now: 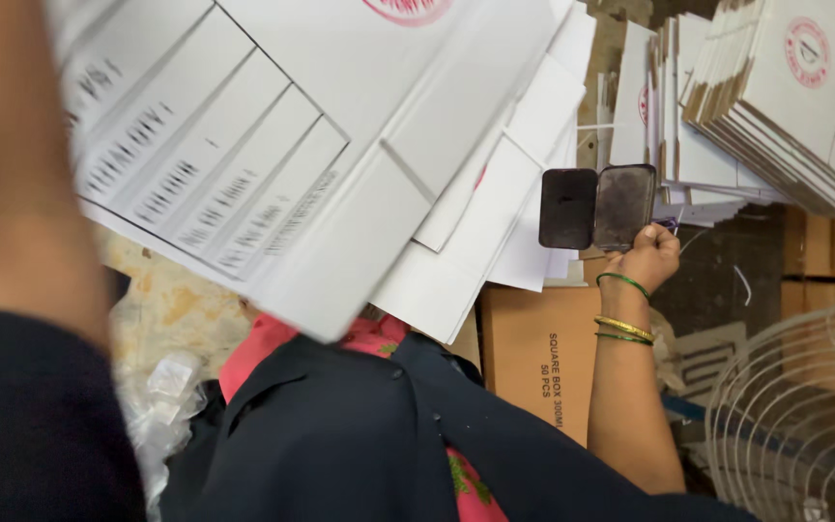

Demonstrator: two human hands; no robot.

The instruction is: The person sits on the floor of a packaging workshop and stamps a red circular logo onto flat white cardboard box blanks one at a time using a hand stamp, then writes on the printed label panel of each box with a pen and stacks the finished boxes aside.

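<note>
- Gripping an open hinged ink-pad case (596, 207), the right hand (649, 259) pinches it from below at its lower right corner. Both halves are splayed flat with their dark faces up toward the camera, probably so the pad stays reachable.
- Case position: about 2 o'clock of frame centre, over the edge of the fanned sheets.
- Right wrist carries green and gold bangles (623, 329). The forearm runs down to 5 o'clock, so the case is held at arm's reach, away from the body.
- Left hand: not visible. Only the left forearm (12, 155) shows, blurred, at 9–11 o'clock, so I cannot tell whether it is clenched or released. The arm sits alongside the big sheet and may be propping it, though no contact shows.
- Large white flat carton blank (273, 145) with a printed grid fills 10–12 o'clock, tilted, with more white blanks (495, 213) fanned beneath it. Printed face is up, blank panels exposed.
- Stack of folded white cartons (785, 106) with a round red mark at 1–2 o'clock, stepped so the edges show.
- Brown cardboard box (538, 362) at 5 o'clock, standing under the blanks.
- White wire fan guard (804, 425) at 4 o'clock, well apart from the hands.
- Dark garment over pink cloth at 6 o'clock.
</note>
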